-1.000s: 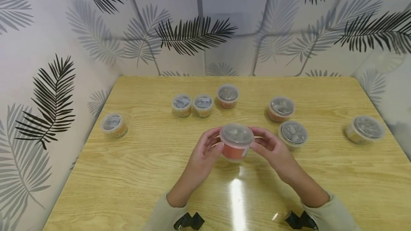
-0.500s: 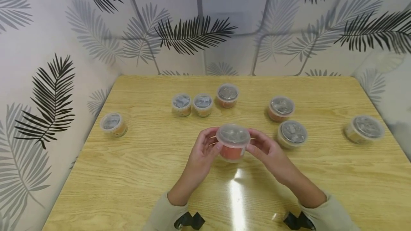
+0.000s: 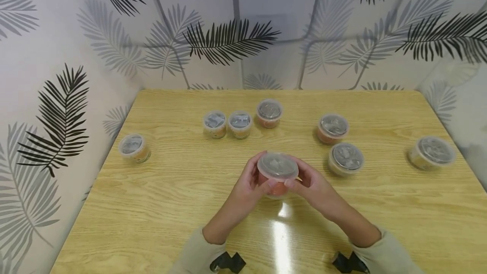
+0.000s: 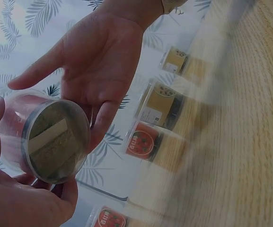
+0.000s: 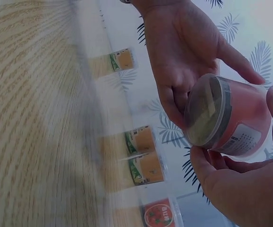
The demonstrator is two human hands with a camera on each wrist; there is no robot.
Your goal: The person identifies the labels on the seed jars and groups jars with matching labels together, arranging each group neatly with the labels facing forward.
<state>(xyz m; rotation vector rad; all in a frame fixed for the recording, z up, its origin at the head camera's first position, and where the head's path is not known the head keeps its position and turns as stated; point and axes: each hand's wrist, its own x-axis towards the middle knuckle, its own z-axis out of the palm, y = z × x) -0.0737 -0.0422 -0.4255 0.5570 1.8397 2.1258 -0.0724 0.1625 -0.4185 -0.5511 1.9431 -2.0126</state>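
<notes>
Little cups with lids on the table

There are eight little cups point(image 3: 269, 113) in all. Seven sit on one wooden table point(image 3: 160, 206). One is held up by two hands point(image 3: 247, 185).

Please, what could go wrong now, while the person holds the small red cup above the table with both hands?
1. Both the left hand and the right hand hold the red cup mainly with fingertips, clear of the table. A loosened grip could drop it.
2. Its clear lid could pop off if the sides are squeezed, perhaps spilling the contents.
3. A beige cup stands close to the right hand and might be knocked.
</notes>
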